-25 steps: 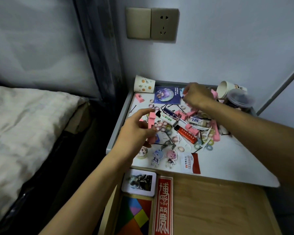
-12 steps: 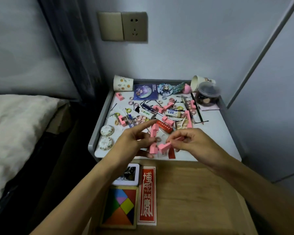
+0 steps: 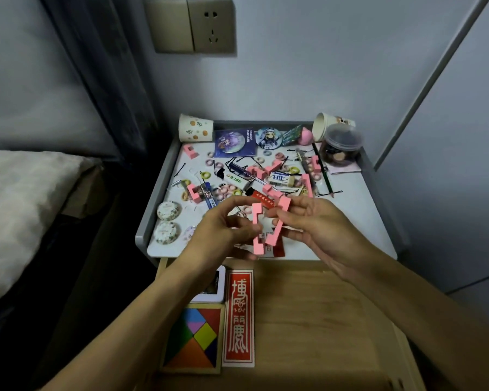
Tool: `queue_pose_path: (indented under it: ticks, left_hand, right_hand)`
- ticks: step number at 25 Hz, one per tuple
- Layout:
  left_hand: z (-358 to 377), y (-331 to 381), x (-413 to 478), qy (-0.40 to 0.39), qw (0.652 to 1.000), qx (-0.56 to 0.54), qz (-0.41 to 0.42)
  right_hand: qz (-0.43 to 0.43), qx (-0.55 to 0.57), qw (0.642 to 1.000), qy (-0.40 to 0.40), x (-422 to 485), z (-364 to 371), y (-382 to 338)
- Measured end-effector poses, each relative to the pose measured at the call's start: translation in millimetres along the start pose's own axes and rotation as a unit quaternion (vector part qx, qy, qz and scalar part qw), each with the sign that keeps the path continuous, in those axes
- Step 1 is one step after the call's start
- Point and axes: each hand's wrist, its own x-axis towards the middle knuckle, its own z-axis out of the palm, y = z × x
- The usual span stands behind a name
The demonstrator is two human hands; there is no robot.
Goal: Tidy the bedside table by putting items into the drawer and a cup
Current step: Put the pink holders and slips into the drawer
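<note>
Now left hand (image 3: 217, 235) pinches left pink block (image 3: 256, 218), right hand (image 3: 322, 230) pinches right pink block (image 3: 272, 239) alongside.

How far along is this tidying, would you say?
Early. The open drawer holds a tangram puzzle, a red box and a white tin. In hand: the left hand pinches a pink notched piece, the right hand a second pink piece. Left: the table is littered with hair rings, an eraser, badges and more pink pieces.
</note>
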Motion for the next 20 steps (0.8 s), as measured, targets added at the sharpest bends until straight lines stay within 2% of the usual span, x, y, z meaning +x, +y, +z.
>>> queue_pose_path:
  ticks: [4,7,11,14,20]
  left_hand:
    - [-1,0,0,0.047,0.999,-0.001,0.022]
    - [2,-3,0,0.032,0.999,0.005,0.023]
    - [3,-6,1,0.010,0.999,-0.051,-0.014]
    - [1,-5,2,0.012,0.994,-0.102,-0.040]
    - [2,-3,1,0.028,0.992,-0.116,-0.041]
  right_hand:
    - [-0.074,-0.150,0.986,0.011,-3,0,-2]
    - [-0.102,-0.206,0.973,0.018,-6,10,6]
    - [-0.138,-0.192,0.970,0.063,-8,14,10]
    - [-0.150,-0.187,0.969,0.056,-8,14,11]
    - [-0.166,-0.211,0.962,0.052,-10,15,12]
